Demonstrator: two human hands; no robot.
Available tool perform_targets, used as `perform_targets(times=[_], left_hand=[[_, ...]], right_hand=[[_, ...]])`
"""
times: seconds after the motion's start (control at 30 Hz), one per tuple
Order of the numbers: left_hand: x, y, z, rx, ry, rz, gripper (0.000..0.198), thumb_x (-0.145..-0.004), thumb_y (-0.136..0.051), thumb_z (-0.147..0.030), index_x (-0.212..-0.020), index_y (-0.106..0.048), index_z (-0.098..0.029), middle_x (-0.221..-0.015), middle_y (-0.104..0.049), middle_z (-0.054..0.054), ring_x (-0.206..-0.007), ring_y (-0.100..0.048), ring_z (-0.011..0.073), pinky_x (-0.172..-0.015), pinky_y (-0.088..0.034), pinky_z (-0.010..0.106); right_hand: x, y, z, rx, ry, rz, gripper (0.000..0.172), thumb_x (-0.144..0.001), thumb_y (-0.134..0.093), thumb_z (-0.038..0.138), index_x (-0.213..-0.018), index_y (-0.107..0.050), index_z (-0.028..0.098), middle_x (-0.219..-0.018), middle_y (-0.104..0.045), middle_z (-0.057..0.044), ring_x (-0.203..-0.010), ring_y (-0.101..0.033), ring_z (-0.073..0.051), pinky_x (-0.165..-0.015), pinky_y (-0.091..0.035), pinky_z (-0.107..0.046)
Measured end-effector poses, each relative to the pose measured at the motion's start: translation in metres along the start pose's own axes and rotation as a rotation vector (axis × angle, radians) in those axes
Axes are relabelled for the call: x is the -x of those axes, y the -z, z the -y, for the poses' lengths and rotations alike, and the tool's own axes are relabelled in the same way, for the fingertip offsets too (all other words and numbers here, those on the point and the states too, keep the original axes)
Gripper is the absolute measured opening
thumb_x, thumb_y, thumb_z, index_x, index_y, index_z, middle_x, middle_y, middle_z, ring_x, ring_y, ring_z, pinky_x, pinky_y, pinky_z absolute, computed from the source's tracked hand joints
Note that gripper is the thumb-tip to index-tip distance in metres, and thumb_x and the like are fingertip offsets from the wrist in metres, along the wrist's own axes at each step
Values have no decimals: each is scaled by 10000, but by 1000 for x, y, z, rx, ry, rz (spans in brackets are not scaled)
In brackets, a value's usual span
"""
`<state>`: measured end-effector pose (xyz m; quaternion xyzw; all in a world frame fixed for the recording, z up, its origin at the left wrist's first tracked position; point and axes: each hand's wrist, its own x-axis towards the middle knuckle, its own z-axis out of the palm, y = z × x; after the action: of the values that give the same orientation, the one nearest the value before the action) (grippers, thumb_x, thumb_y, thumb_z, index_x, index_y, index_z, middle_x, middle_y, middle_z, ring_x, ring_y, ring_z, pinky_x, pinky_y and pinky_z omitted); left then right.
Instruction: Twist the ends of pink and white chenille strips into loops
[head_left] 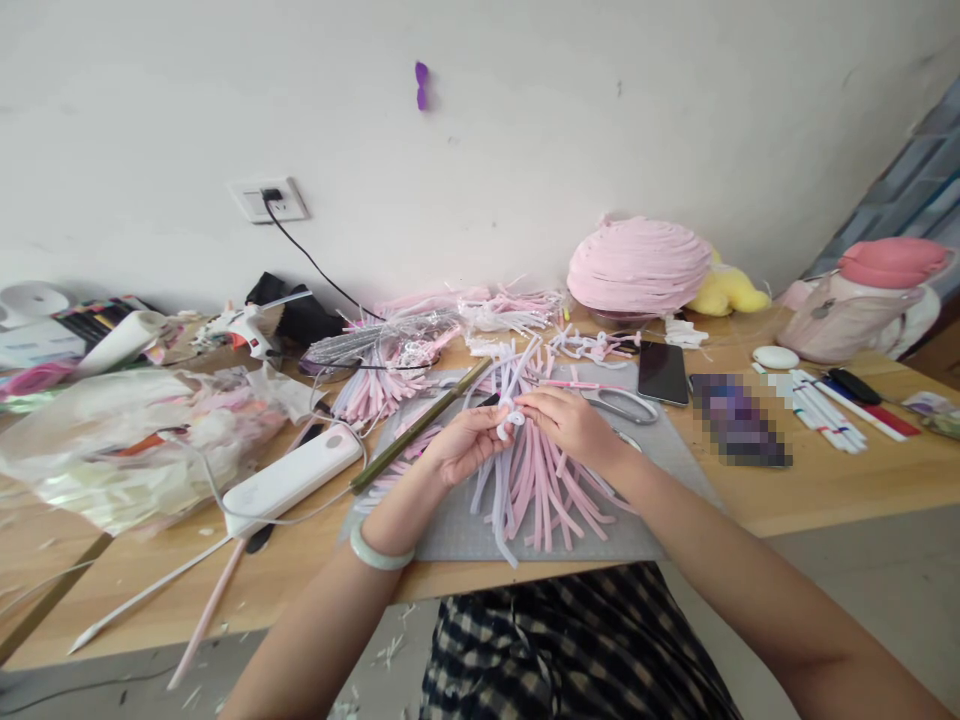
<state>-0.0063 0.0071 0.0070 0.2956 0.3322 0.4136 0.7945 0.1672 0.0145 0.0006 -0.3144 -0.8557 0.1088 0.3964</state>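
Observation:
Over the middle of the mat, my left hand (471, 440) and my right hand (571, 425) meet at a small curled piece of white pipe cleaner (513, 422). The fingers of both hands are pinched on it. Pale stems run up from this spot. Beneath my hands, pink and pale lilac pipe cleaners (529, 490) fan out toward the table's front edge. A pair of scissors (621, 404) lies just beyond my right hand, partly hidden. To the left of my left hand, an olive-green stick (420, 425) crosses the mat at a slant.
A grey cutting mat (450, 540) lies on the wooden table (750, 500). Phones (663, 373), white markers (829, 410) and a pink-lidded jug (862, 300) stand right. Left are a white power bank (292, 480), a plastic bag (135, 440) and a glue gun (253, 332). Pipe-cleaner bundles (390, 335) lie behind.

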Motion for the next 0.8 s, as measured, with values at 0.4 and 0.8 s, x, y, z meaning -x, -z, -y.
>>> perform_targets(times=[0.4, 0.8], left_hand=[[-2, -8, 8, -292, -472, -201, 184, -595, -715, -206, -620, -549, -133, -525, -581, -38, -520, -515, 64, -555, -387, 180], [1, -7, 4, -221, -210, -38, 221, -546, -758, -202, -605, -569, -104, -553, -603, 3, -488, -523, 68, -527, -402, 192]], right_hand=[[-4, -12, 9, -372, -429, -50, 229, -815, -479, 357, -838, -616, 175, -689, -619, -51, -588, -570, -160, -585, -474, -300], [-9, 13, 3, -649, -591, 269, 270, -722, -590, 393, -676, -644, 132, -443, -497, 37, -404, -430, -77, -442, -326, -214]])
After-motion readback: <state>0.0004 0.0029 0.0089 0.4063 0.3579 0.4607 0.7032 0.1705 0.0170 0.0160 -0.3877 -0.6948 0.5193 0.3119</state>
